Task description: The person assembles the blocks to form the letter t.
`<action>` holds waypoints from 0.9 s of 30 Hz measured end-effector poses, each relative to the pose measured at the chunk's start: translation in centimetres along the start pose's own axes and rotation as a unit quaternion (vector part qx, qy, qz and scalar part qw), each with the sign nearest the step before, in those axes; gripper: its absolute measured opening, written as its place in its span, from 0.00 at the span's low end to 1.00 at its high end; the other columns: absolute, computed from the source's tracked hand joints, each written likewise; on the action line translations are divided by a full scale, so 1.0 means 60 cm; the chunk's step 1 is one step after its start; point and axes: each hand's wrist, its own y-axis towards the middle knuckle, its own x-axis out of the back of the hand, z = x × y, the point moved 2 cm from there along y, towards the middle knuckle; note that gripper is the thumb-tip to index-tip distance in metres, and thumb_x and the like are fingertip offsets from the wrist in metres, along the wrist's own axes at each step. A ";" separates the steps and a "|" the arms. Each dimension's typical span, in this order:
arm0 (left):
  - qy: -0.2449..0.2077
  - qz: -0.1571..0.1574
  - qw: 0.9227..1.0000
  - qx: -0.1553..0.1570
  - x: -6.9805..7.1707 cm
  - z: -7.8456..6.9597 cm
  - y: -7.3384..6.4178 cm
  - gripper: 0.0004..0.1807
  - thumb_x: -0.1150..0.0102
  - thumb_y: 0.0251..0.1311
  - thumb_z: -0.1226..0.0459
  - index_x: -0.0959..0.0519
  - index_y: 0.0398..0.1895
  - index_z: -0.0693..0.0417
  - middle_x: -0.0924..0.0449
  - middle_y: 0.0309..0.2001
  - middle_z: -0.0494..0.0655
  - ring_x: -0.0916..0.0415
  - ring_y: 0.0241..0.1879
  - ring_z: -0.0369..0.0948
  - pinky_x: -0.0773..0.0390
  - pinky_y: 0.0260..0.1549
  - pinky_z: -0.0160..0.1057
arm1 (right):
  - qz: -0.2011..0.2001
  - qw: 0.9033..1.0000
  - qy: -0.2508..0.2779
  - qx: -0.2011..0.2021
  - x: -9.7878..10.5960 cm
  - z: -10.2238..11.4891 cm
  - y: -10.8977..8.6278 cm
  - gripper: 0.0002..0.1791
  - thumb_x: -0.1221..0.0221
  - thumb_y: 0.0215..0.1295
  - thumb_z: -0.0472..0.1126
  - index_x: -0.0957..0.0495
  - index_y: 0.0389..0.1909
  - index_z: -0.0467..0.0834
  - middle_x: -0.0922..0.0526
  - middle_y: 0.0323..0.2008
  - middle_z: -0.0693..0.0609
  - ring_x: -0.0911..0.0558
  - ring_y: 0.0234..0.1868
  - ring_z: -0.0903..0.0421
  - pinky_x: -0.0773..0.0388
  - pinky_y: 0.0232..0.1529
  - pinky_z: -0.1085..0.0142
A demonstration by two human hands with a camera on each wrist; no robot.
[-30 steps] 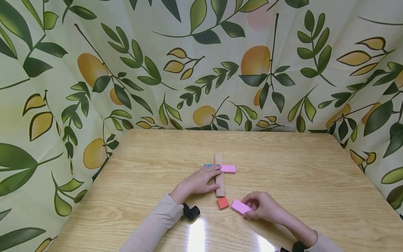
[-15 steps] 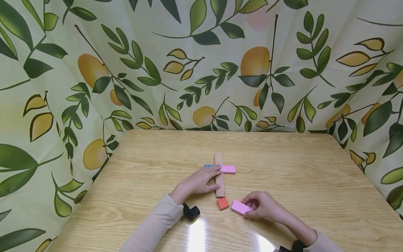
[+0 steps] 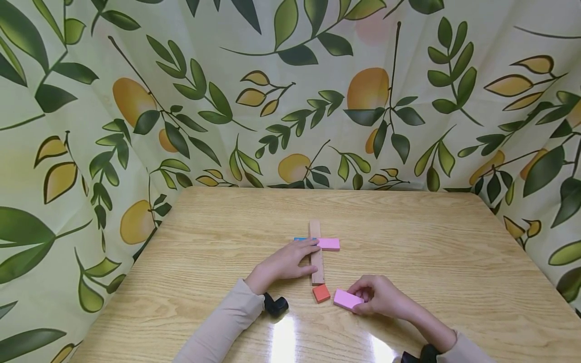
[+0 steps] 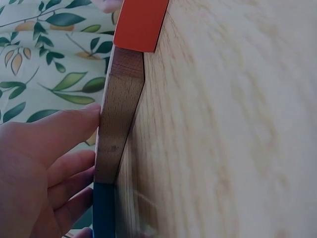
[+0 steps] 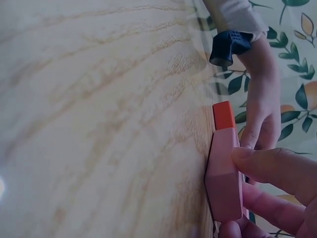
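Observation:
My left hand (image 3: 288, 259) rests with relaxed fingers on a cross-shaped layout of flat blocks. Plain wooden blocks, the nearer one (image 3: 317, 272) and the farther one (image 3: 314, 228), make its upright. A pink block (image 3: 329, 244) forms the right arm; the blue block (image 4: 104, 210) opposite is mostly hidden by my fingers in the head view. Just below the upright lies a small red block (image 3: 321, 293), turned slightly askew. Between thumb and fingers, my right hand (image 3: 383, 300) pinches a second pink block (image 3: 347, 300), lying slantwise on the table to the red block's right.
The wood-grain table (image 3: 204, 222) reaches back to a leaf-and-fruit patterned cloth (image 3: 317, 116), which also hangs along both sides. Black wrist-worn devices, such as the left one (image 3: 276, 305), sit low beside each forearm. Bright reflections show on the near tabletop.
The pink block under my right hand has turned very slightly. Otherwise both hands and the other blocks stay in place.

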 end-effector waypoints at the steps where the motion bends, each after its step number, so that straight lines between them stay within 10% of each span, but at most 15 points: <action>1: 0.000 0.001 1.000 0.001 0.000 0.000 0.000 0.31 0.48 0.67 0.50 0.35 0.71 0.50 0.42 0.75 0.44 0.45 0.76 0.43 0.45 0.76 0.44 | 0.000 1.000 0.000 0.004 0.000 0.000 0.000 0.15 0.29 0.46 0.36 0.16 0.37 0.35 0.19 0.29 0.52 0.30 0.28 0.73 0.30 0.27 0.78; 27: 0.002 0.006 1.000 -0.003 -0.002 0.004 0.002 0.32 0.48 0.67 0.49 0.36 0.71 0.50 0.43 0.76 0.45 0.47 0.76 0.43 0.45 0.76 0.44 | 0.011 1.000 -0.012 0.024 0.001 0.002 0.005 0.14 0.30 0.46 0.36 0.15 0.37 0.37 0.19 0.29 0.53 0.30 0.29 0.73 0.31 0.27 0.77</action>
